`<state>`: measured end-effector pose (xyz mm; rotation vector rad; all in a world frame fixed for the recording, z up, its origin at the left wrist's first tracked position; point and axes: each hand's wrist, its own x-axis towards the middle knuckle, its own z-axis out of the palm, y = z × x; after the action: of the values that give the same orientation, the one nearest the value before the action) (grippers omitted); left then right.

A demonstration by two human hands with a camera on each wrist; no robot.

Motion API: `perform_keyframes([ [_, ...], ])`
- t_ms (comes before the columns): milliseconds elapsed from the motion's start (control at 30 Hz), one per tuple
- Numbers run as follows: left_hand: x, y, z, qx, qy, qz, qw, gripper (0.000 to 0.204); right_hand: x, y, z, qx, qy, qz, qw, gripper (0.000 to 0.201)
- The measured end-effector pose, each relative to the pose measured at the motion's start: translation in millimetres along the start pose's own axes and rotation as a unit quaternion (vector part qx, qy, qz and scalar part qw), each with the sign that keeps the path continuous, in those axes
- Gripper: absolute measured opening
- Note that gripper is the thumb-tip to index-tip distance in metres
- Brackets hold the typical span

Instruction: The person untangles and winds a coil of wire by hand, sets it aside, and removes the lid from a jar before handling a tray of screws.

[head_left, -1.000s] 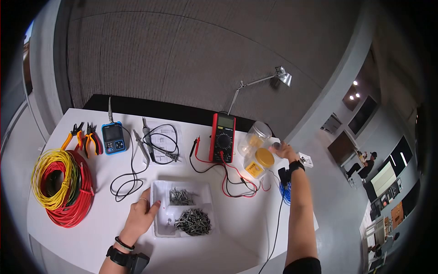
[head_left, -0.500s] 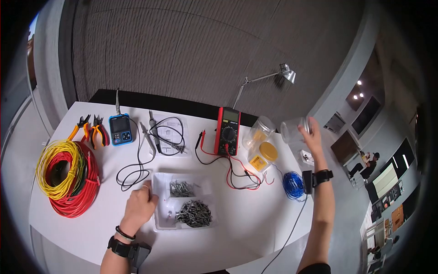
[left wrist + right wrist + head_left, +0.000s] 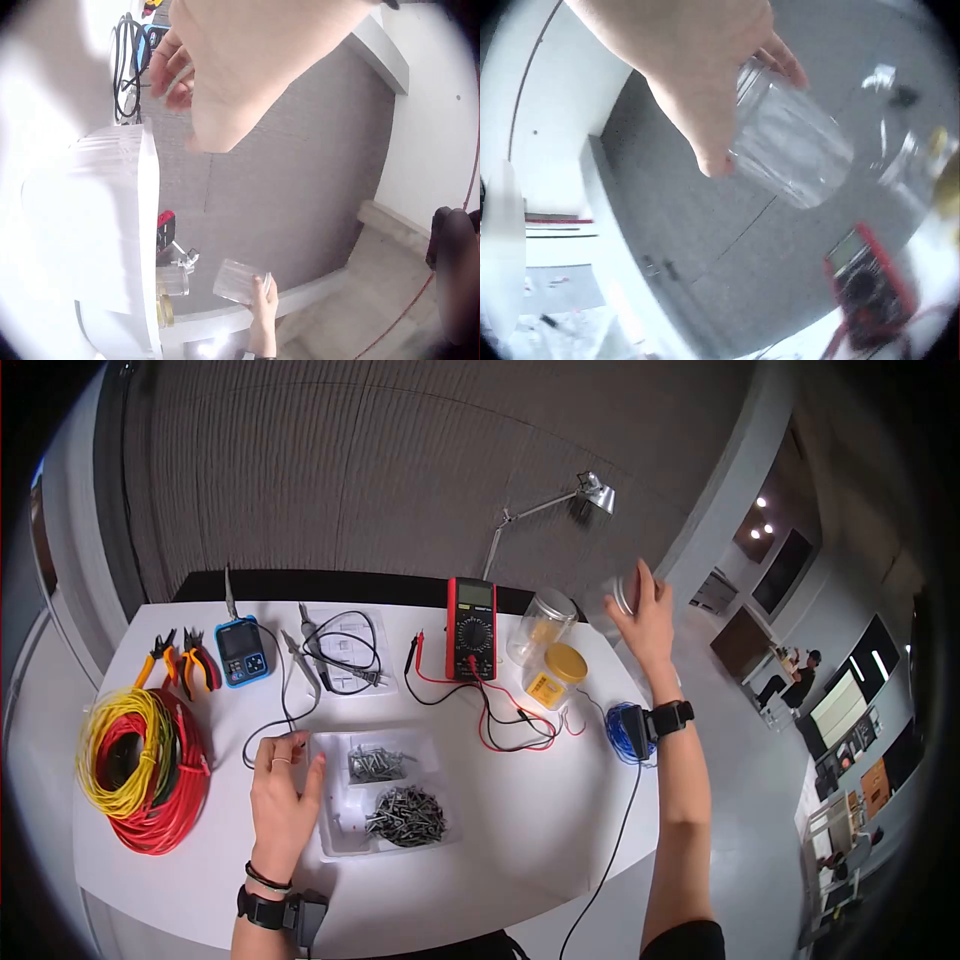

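Note:
My right hand [image 3: 640, 615] is raised above the table's back right corner and grips a clear empty jar [image 3: 620, 592], largely hidden behind the palm in the head view. In the right wrist view the jar [image 3: 791, 146] lies tilted in my right hand [image 3: 705, 82]. My left hand [image 3: 285, 775] rests flat on the table, fingers straight, against the left edge of a white tray [image 3: 325, 830]. The tray holds two piles of dark screws [image 3: 405, 815]. In the left wrist view the left hand [image 3: 180, 67] hovers by the tray [image 3: 112, 225].
A red multimeter [image 3: 472, 628] with leads, a clear jar [image 3: 540, 622] and a yellow-lidded jar [image 3: 555, 675] stand behind the tray. A blue wire coil [image 3: 625, 732] lies right. Red and yellow wire coils [image 3: 140, 765], pliers [image 3: 180, 660] and a blue meter [image 3: 243, 650] lie left.
My right hand has lifted the clear jar off the table beside the other jars and carried it up and back. My left hand slid from the tray's rim to lie flat beside it.

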<state>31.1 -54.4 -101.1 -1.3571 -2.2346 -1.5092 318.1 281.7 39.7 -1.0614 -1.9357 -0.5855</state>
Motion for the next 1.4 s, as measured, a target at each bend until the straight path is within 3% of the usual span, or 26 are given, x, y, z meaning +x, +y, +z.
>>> perform_keyframes([
  [67,0,6,-3,0.0,-0.031,-0.015,0.999,0.024,-13,54,25,0.01,-0.144,0.069,0.987,0.077],
  [200,1,7,-4,-0.005,-0.021,-0.022,1.0,0.021,-57,126,82,-0.052,-0.274,0.111,0.954,0.088],
  [333,4,10,-5,-0.014,-0.024,-0.037,0.999,0.02,-62,145,113,-0.058,-0.306,0.148,0.939,0.089],
  [400,5,9,-4,-0.005,-0.028,-0.043,0.999,0.019,-60,154,126,-0.025,-0.366,0.139,0.92,0.09],
  [533,8,13,-4,-0.018,-0.031,-0.068,0.997,0.018,-55,149,118,0.004,-0.386,0.095,0.917,0.087],
  [600,8,11,-3,-0.018,-0.031,-0.054,0.998,0.019,-45,143,107,0.002,-0.2,0.037,0.979,0.077],
  [667,7,15,-3,-0.036,-0.022,-0.034,0.999,0.022,-30,125,93,0.164,-0.033,0.129,0.977,0.067],
  [733,7,16,-3,-0.047,-0.039,-0.017,0.998,0.029,-18,62,37,0.373,-0.071,0.241,0.893,0.064],
  [867,-3,24,-1,-0.114,-0.057,0.052,0.991,0.051,-31,-45,-13,0.564,-0.226,0.122,0.785,0.058],
  [1000,-11,25,3,-0.157,-0.062,0.133,0.977,0.074,-76,-135,-9,0.639,-0.376,0.071,0.667,0.064],
  [1067,-7,26,-1,-0.106,-0.06,0.211,0.97,0.097,-83,-172,-15,0.641,-0.407,0.022,0.65,0.064],
  [1133,-4,26,-1,-0.088,-0.056,0.203,0.974,0.085,-85,-202,-24,0.629,-0.434,-0.047,0.643,0.06],
  [1167,-3,25,-3,-0.096,-0.055,0.202,0.973,0.074,-83,-212,-30,0.6,-0.417,-0.102,0.676,0.057],
  [1200,-2,24,-6,-0.086,-0.051,0.2,0.975,0.074,-84,-219,-30,0.606,-0.416,-0.108,0.67,0.057],
  [1267,0,24,-10,-0.143,-0.067,0.147,0.976,0.072,-85,-225,-33,0.594,-0.378,-0.107,0.701,0.055],
  [1333,3,24,-11,-0.181,-0.051,0.137,0.973,0.076,-89,-225,-32,0.608,-0.372,-0.091,0.696,0.056],
  [1400,2,22,-12,-0.271,-0.129,0.044,0.953,0.079,-92,-221,-28,0.592,-0.344,-0.109,0.72,0.059],
])
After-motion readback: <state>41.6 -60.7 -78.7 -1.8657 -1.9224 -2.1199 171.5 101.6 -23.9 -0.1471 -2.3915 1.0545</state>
